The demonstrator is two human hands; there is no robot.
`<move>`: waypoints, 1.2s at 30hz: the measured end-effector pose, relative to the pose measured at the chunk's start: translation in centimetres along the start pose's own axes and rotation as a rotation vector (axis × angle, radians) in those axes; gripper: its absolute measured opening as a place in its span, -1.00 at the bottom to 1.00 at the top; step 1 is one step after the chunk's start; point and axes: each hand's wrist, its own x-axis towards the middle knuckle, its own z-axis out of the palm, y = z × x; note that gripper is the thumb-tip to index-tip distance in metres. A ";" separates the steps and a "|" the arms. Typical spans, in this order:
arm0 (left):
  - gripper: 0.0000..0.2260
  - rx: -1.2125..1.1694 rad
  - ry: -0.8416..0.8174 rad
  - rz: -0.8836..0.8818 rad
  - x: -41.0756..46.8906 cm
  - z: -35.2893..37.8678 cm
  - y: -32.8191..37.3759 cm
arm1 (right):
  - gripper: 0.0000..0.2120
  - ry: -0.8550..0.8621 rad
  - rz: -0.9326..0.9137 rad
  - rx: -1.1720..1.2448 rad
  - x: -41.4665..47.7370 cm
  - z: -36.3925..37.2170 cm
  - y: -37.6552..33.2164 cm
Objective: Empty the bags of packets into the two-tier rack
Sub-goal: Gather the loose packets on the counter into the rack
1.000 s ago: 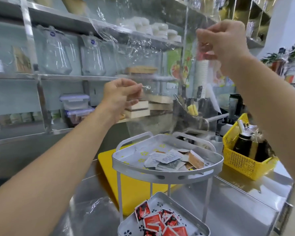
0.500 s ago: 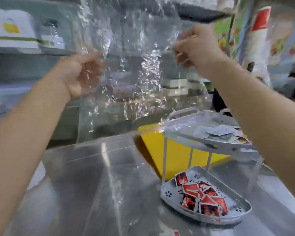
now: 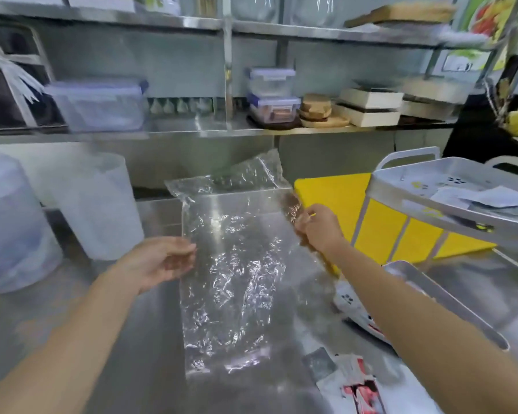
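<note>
Red-and-white packets (image 3: 360, 389) lie nearest you at the bottom right of the frame, some inside another clear bag on the steel bench (image 3: 126, 339); judge that as the next bag to empty. Above them, in the middle of the frame, the clear plastic bag (image 3: 237, 264) you hold looks empty, with no packet showing through the crinkled film. Your left hand (image 3: 162, 261) pinches its left edge between thumb and fingers, the palm partly open. Your right hand (image 3: 316, 228) is closed on the right edge, higher up. Lay the bag flat and clear of the work, toward the left of the frame, so it does not cover the packets or drift back over the rack. Let go with one hand first, since thin film tends to cling.

At the right, the two-tier rack (image 3: 425, 201) stands partly out of frame. Its upper tray holds pale packets (image 3: 482, 200); its lower tray (image 3: 449, 306) sits behind your right forearm, contents mostly hidden. Beyond lies the yellow board (image 3: 335, 198), and shelves (image 3: 210, 131) of containers close the top of the frame.
</note>
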 end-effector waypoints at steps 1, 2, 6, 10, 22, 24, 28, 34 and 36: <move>-0.86 -0.008 0.034 -0.005 0.6 0.1 -1.3 | -0.82 0.000 0.056 0.016 -0.2 0.4 1.4; -0.83 -0.013 0.090 0.006 1.2 0.4 -2.5 | -0.80 -0.003 0.111 0.034 -0.5 0.7 2.7; -0.81 0.028 0.269 0.096 3.6 2.1 -6.4 | -0.81 0.008 0.207 0.046 -1.6 1.4 7.5; -0.78 0.140 0.344 0.151 5.5 3.3 -9.1 | -0.83 0.038 0.205 -0.001 -2.4 2.0 11.2; -0.64 1.087 0.199 0.183 7.8 5.3 -15.2 | -0.64 -0.025 0.142 -0.585 -3.2 3.9 17.4; -0.44 1.330 0.112 0.155 7.7 5.1 -16.3 | -0.61 -0.032 0.113 -0.794 -3.5 4.4 18.0; -0.40 1.473 0.112 0.242 7.5 4.6 -17.9 | -0.64 -0.027 0.024 -1.026 -3.9 4.9 18.5; -0.38 1.491 0.334 0.291 5.8 6.3 -16.6 | -0.67 0.047 0.027 -0.821 -4.9 3.1 16.5; -0.52 1.428 0.352 0.421 4.6 8.4 -15.8 | -0.75 0.111 0.056 -0.647 -5.8 1.4 16.0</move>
